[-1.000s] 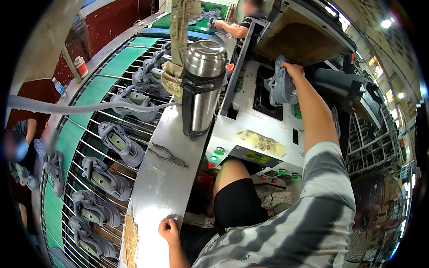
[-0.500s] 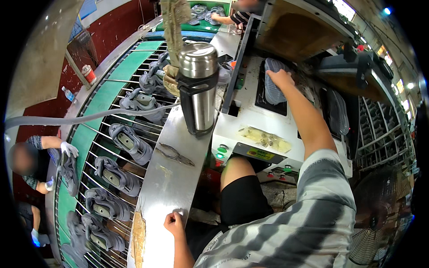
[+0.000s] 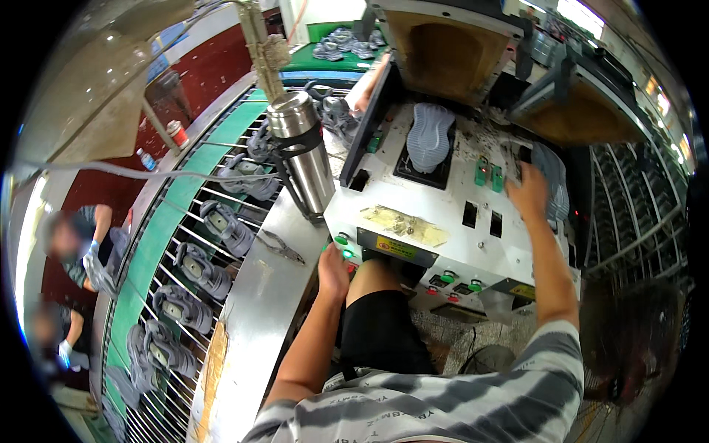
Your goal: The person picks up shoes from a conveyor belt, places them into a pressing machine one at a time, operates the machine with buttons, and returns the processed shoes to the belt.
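Note:
In front of me is a white two-station machine (image 3: 502, 255) with both lids raised. A grey shoe (image 3: 430, 140) lies sole up on the black pad of the left station. At the right station another grey shoe (image 3: 555, 199) also shows its ribbed sole. My right hand (image 3: 528, 193) is at that shoe's near left side, fingers pointing away from me; whether they touch it I cannot make out. My left hand (image 3: 334, 272) is at the machine's front left corner, fingers stretched up beside a lit green button (image 3: 346, 253). Neither hand visibly holds anything.
To the left, a roller conveyor (image 3: 247, 209) with a green belt carries several grey shoes. A steel flask (image 3: 303, 155) and pliers (image 3: 281, 247) stand and lie on the metal ledge (image 3: 258, 310). Two people work beyond the conveyor; another person's arm (image 3: 367, 87) reaches in behind the left lid.
My right hand has left the left-station shoe and moved right to the other station. My left hand has risen from over the metal ledge to the buttons. The view has shifted.

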A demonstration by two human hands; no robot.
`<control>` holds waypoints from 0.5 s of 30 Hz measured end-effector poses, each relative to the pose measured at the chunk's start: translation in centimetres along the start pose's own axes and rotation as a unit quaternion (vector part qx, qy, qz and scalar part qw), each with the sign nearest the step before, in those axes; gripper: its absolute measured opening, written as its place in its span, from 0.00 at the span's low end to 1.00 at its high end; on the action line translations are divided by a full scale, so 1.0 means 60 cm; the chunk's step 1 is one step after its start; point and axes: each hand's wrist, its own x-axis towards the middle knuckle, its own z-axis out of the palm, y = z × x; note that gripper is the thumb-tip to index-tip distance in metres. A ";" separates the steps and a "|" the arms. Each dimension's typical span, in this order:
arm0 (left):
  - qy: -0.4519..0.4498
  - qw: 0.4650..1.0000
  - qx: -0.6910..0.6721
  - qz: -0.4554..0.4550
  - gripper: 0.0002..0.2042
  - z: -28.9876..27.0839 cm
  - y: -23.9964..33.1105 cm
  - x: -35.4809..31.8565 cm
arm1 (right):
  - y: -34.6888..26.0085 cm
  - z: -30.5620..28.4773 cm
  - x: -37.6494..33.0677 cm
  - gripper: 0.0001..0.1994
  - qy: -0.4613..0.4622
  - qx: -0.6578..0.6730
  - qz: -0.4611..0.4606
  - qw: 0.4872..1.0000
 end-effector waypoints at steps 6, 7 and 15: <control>-0.083 0.986 0.124 -0.079 0.23 -0.010 0.022 -0.010 | 0.166 -0.031 0.081 0.44 -0.219 -0.063 0.309 0.923; -0.107 0.980 0.128 -0.109 0.23 -0.052 0.025 -0.011 | 0.245 0.015 0.100 0.46 -0.218 -0.043 0.314 0.923; 0.145 0.969 0.200 -0.006 0.15 -0.284 0.094 -0.254 | 0.486 0.141 0.148 0.46 -0.147 0.227 0.265 0.926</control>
